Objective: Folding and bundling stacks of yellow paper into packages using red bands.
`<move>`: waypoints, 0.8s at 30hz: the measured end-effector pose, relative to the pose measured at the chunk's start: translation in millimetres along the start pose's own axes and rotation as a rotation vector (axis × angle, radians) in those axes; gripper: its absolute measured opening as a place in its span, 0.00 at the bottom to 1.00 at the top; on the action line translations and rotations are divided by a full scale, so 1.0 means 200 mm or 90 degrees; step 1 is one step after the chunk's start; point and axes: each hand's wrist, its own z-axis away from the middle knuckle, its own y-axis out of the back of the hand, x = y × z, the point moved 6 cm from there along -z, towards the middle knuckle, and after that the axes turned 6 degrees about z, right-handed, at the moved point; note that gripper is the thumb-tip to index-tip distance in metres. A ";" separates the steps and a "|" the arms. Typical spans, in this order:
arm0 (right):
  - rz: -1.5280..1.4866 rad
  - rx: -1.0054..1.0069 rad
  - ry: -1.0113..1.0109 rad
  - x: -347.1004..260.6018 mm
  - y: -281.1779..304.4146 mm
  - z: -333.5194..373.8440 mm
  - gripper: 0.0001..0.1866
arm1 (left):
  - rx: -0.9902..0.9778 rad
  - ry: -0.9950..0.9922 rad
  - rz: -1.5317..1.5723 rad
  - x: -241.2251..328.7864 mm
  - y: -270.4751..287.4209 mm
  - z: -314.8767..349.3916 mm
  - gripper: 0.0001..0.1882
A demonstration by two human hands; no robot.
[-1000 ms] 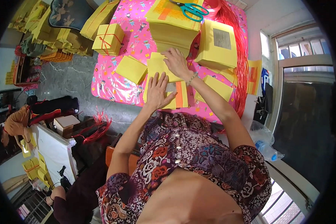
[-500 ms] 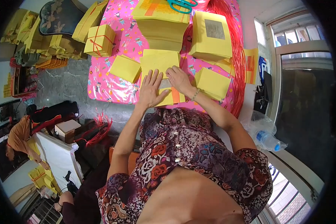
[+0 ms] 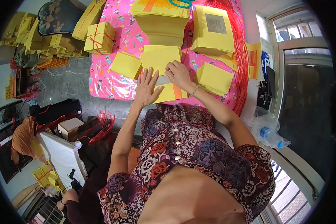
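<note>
On the pink table, a yellow paper sheet lies in front of me. Below it is more yellow paper, bearing a silvery grey patch and an orange strip. My left hand rests flat on the left side of this paper, fingers stretched out and thumb apart. The fingers of my right hand are curled together at the lower right edge of the upper sheet and seem to pinch it; the fingertips are partly hidden. Small yellow paper stacks flank my hands, one at the left and one at the right.
Tall yellow paper stacks stand at the table's far side, beside a bundle tied with red string. Teal scissor handles show at the top. Red strands hang along the right edge. A co-worker is at the left.
My right hand's fingers have curled in more at the sheet's edge, and the hand has risen slightly. My left hand still lies flat. The whole view has shifted a little.
</note>
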 end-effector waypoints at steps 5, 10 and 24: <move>-0.030 -0.001 -0.024 0.02 0.00 0.01 0.08 | 0.000 -0.001 0.018 0.00 -0.01 -0.01 0.37; -0.076 -0.039 -0.061 0.05 -0.02 0.01 0.07 | 0.002 0.001 0.023 0.01 -0.01 -0.01 0.36; 0.107 0.015 0.153 -0.01 0.02 0.00 0.16 | 0.043 0.001 0.055 -0.02 0.10 -0.09 0.25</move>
